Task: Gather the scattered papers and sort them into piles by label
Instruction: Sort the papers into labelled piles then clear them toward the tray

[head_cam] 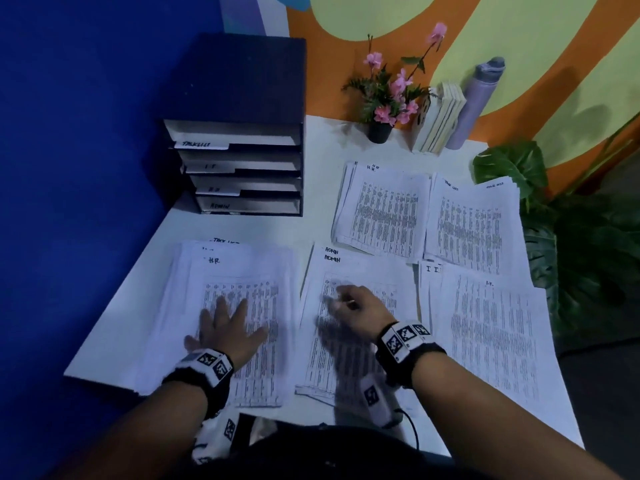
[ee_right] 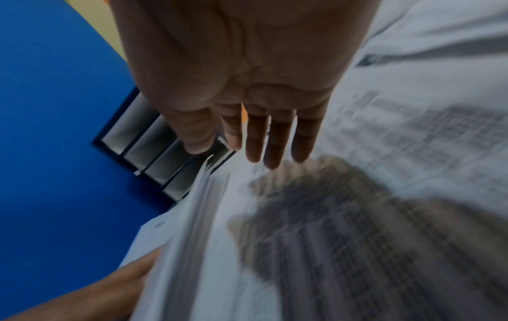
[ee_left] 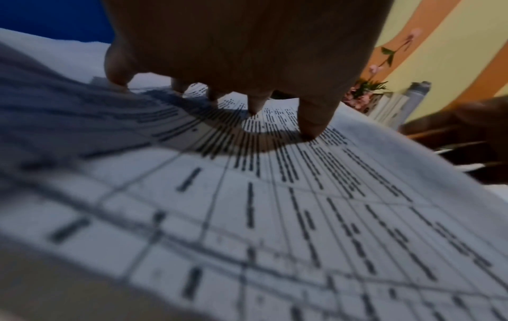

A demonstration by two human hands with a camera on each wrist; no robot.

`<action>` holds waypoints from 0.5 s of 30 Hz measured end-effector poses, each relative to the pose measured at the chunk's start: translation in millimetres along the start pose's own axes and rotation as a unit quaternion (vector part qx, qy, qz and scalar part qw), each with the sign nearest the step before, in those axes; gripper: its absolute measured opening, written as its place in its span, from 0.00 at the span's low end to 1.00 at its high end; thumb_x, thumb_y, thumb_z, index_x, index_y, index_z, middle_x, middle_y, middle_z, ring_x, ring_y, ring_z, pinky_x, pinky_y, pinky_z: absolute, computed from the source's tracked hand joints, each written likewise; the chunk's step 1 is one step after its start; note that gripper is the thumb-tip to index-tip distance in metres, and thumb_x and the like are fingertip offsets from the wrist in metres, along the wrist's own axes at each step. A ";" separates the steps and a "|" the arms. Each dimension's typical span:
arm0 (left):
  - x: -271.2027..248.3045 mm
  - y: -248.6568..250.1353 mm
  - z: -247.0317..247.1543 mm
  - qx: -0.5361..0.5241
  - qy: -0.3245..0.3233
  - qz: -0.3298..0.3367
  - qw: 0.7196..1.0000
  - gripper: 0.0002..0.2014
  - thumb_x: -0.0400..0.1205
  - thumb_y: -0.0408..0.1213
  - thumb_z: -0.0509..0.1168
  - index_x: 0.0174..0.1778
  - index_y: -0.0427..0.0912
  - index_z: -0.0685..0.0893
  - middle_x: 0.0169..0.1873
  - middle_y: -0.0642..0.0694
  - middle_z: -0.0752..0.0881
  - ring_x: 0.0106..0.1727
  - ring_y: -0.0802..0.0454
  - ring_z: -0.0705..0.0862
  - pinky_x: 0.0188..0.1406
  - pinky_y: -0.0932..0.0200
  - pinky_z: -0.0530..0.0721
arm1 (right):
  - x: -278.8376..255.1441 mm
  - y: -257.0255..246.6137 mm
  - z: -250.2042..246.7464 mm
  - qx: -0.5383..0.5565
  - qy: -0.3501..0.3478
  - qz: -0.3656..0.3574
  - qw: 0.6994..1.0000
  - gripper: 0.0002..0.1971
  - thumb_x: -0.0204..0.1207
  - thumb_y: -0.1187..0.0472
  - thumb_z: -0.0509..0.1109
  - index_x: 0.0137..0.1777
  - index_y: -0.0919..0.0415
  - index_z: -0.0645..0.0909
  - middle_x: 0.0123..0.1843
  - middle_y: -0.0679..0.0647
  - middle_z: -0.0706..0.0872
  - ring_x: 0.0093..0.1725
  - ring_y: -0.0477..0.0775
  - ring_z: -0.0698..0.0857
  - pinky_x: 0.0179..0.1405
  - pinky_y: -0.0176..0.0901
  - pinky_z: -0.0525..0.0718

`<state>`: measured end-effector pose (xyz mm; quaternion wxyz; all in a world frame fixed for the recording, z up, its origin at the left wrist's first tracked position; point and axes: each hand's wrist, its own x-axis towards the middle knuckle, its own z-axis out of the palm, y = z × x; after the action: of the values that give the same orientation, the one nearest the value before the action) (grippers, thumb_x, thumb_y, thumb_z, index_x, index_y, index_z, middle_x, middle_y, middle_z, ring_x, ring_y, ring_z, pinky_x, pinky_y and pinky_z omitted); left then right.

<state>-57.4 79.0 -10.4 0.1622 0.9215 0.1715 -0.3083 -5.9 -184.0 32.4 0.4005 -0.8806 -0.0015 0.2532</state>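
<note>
Two hands flat: left hand (head_cam: 227, 325) pins unsorted stack (head_cam: 239, 271); right hand (head_cam: 353, 308), empty, should take HR sheet only.

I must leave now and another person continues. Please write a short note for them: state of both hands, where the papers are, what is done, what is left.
Left hand: open, flat, pressing the unsorted stack; its top sheet reads H.R.
Right hand: open, empty, over the ADMIN pile.
Other piles on the table: H.R. pile, task list pile, I.T. pile.
Done: four labelled piles begun.
Left: sort the remaining stack; the H.R. sheet probably goes next. The labelled tray organizer holds no visible sheets.
</note>
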 end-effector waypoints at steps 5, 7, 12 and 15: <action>-16.7 3.7 0.3 0.018 -0.011 0.067 0.998 0.43 0.69 0.78 0.54 0.79 0.74 0.44 0.83 0.57 0.33 0.84 0.44 0.36 0.77 0.29 0.48 | 3.3 -42.0 45.1 0.077 -0.089 0.068 0.991 0.40 0.77 0.36 0.66 0.81 0.61 0.63 0.74 0.58 0.77 0.71 0.61 0.77 0.70 0.50 0.76; -16.2 0.2 -2.4 0.012 -0.008 0.106 0.994 0.41 0.71 0.76 0.56 0.79 0.75 0.47 0.83 0.58 0.37 0.84 0.45 0.40 0.77 0.30 0.50 | 10.4 -47.4 57.5 0.064 -0.055 0.084 0.993 0.28 0.78 0.42 0.69 0.68 0.62 0.70 0.58 0.55 0.81 0.60 0.59 0.81 0.58 0.47 0.80; 0.6 -26.2 -14.5 -0.078 0.097 0.068 0.990 0.39 0.79 0.56 0.64 0.83 0.57 0.54 0.84 0.48 0.52 0.83 0.43 0.56 0.79 0.41 0.61 | 26.8 -39.5 72.0 0.011 0.058 0.096 0.994 0.16 0.76 0.63 0.67 0.33 0.54 0.64 0.32 0.49 0.71 0.36 0.52 0.75 0.36 0.39 0.73; 19.0 -48.2 -24.2 -0.143 0.133 -0.002 0.981 0.35 0.80 0.50 0.65 0.81 0.42 0.61 0.77 0.37 0.68 0.76 0.38 0.69 0.74 0.44 0.71 | 28.6 -33.4 71.1 0.047 0.077 0.106 0.990 0.10 0.76 0.65 0.69 0.36 0.56 0.72 0.33 0.48 0.78 0.41 0.53 0.81 0.41 0.38 0.77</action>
<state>-50.9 135.7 -13.3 0.2679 0.9212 0.2357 -0.1554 -6.1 -105.3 4.1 0.4112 -0.8729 0.1347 0.2255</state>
